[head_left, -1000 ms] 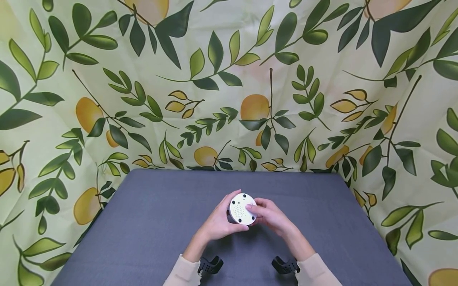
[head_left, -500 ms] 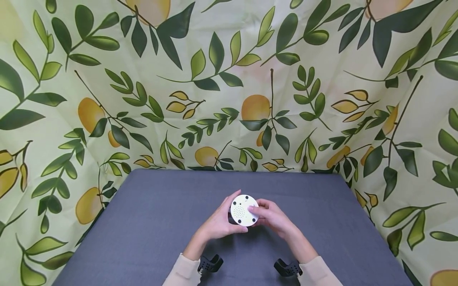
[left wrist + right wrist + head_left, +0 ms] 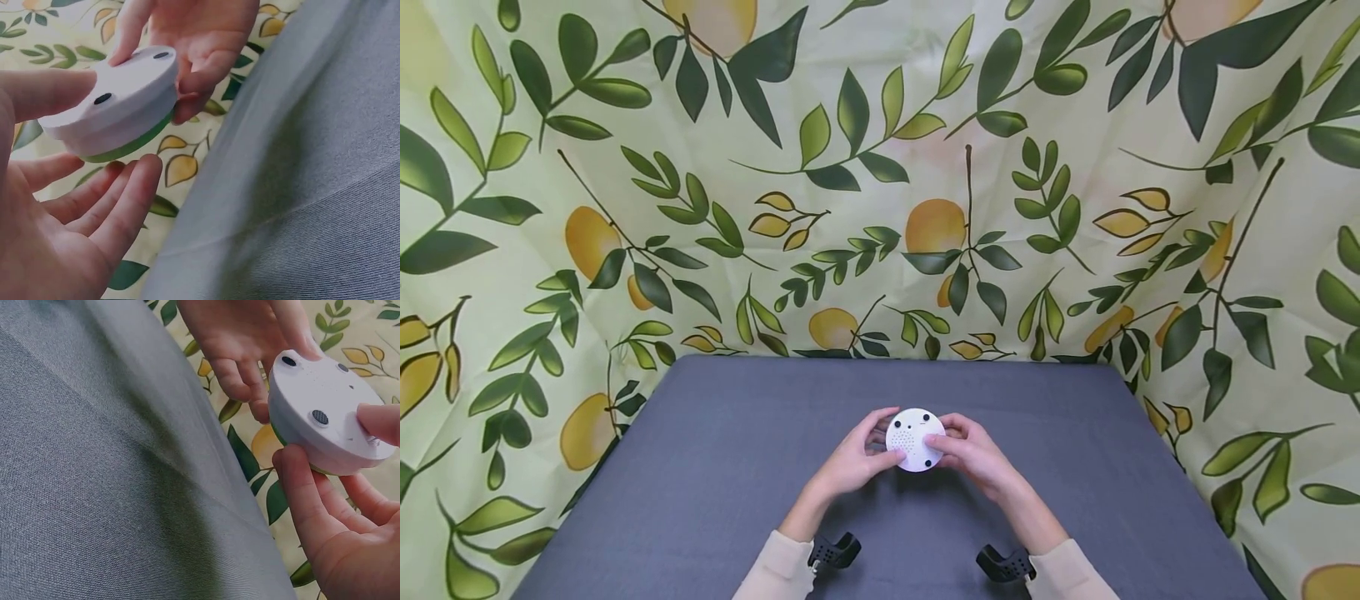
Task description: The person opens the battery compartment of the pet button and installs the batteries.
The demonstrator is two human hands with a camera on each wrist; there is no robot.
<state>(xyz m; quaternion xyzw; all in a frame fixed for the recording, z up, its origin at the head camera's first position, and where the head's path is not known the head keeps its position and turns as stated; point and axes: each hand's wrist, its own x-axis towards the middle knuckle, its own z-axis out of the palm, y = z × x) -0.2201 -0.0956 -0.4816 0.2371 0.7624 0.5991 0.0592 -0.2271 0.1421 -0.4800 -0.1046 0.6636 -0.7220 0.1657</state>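
A round white device (image 3: 914,432) with small holes and black rubber feet on its upturned face is held between both hands above the table. Its far side is green, seen along the rim in the left wrist view, where the device (image 3: 128,94) is tilted. My left hand (image 3: 852,457) lays its thumb on the perforated face near the edge, fingers reaching behind and under. From the other side my right hand (image 3: 976,454) pinches it, thumb pressed on the face; in the right wrist view the fingers (image 3: 306,500) support it from below. The green side is mostly hidden.
A dark grey-blue cloth covers the table (image 3: 760,408). Behind and at both sides hangs a pale curtain (image 3: 880,208) printed with leaves and orange fruit. A black strap (image 3: 837,551) sits at the left wrist, another strap (image 3: 1003,564) at the right.
My left hand has shifted its hold: the thumb moved from the device's lower rim up onto its face, and the fingers drew behind it. The device moved slightly right and turned a little.
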